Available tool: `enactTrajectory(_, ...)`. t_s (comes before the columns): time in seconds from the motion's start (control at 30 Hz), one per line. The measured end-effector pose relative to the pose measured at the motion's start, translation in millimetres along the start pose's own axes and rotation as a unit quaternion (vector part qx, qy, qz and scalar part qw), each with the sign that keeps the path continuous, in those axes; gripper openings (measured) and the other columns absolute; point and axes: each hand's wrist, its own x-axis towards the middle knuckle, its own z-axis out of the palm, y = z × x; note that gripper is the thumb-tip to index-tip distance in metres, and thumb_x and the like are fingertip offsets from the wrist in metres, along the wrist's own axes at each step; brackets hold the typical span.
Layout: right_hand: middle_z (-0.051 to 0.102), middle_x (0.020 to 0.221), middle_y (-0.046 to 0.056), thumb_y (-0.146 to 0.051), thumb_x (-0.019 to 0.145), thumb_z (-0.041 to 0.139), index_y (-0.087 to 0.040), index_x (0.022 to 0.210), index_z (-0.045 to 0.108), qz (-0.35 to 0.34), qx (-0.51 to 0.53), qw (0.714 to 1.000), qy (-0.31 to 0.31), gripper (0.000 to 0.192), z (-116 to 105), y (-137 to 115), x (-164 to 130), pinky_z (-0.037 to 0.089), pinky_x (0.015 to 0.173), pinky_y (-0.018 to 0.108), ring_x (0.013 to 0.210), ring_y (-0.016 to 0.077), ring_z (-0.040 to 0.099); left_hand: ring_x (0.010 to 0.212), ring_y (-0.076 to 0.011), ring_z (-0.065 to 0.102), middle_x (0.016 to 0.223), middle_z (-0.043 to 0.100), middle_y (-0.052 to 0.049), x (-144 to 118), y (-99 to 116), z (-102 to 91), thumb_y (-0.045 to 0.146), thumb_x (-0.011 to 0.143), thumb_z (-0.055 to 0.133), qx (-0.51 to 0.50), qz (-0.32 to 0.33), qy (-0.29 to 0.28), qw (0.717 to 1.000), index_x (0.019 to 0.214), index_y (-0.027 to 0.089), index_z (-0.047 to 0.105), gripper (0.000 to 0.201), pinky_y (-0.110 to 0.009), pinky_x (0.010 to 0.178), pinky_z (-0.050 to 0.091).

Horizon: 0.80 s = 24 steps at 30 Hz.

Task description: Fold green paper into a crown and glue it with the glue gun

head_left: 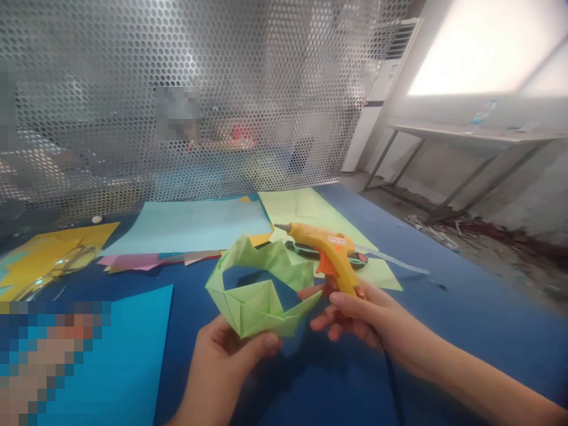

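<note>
A light green ring of folded paper (266,310), with pointed, faceted sides, is held from below by my left hand (224,358), thumb along its near side. My right hand (368,313) grips the handle of a yellow glue gun (335,245) with an orange trigger. Its nozzle points left, above the far side of the ring. The ring's right tip comes close to the fingers of my right hand; whether they touch I cannot tell. Behind the glue gun lies a dark green-handled tool (302,249), partly covered.
On the blue table (444,331) lie light blue sheets (199,225), pale green sheets (302,207), a bright blue sheet (133,355) and yellow paper (89,236) with glasses (73,260). A perforated metal screen (222,71) stands behind. A clear glue stick (399,261) lies right.
</note>
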Motion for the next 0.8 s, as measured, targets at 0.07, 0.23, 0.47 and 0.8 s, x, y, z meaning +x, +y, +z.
enactTrajectory(0.07,0.071,0.11,0.011,-0.042,0.075,0.084,-0.018,0.109,0.064,-0.004,0.003,1.0,0.006,0.046,0,3,0,0.062,0.074,0.032,0.086,0.022,0.075,0.065,-0.0122,0.07,0.068,0.077,0.001,1,-1,-0.2,0.036,0.046,0.096,0.007,-0.001,-0.002,1.0,0.073,0.024,0.079,0.035,-0.017,0.063,0.055)
enactTrajectory(0.23,0.07,0.084,0.003,-0.041,0.067,0.09,-0.017,0.096,0.06,-0.009,-0.009,1.0,0.006,0.049,4,7,0,0.063,0.069,0.033,0.077,0.0219,0.075,0.065,-0.0135,0.069,0.069,0.077,-0.001,1,-1,1.4,0.025,0.051,0.088,0.039,0.001,-0.025,0.999,0.068,0.022,0.079,0.02,-0.018,0.063,0.054)
enactTrajectory(0.47,0.07,0.079,0.001,-0.043,0.069,0.089,-0.018,0.095,0.055,0.005,-0.032,0.999,0.019,0.049,14,4,-7,0.062,0.061,0.027,0.065,0.0168,0.073,0.062,-0.0125,0.065,0.063,0.075,0.001,-1,1,0.0,0.025,0.057,0.082,0.059,0.013,-0.03,0.998,0.062,0.022,0.078,0.007,-0.019,0.063,0.052)
enactTrajectory(0.8,0.07,0.079,0.0,-0.048,0.059,0.091,-0.019,0.09,0.054,0.005,-0.021,0.992,0.122,0.057,33,7,-17,0.059,0.053,0.025,0.056,0.0151,0.071,0.055,-0.0082,0.061,0.058,0.072,0.002,6,0,-6.7,0.026,0.057,0.085,0.045,0.003,-0.042,0.998,0.064,0.024,0.078,0.01,-0.016,0.058,0.049)
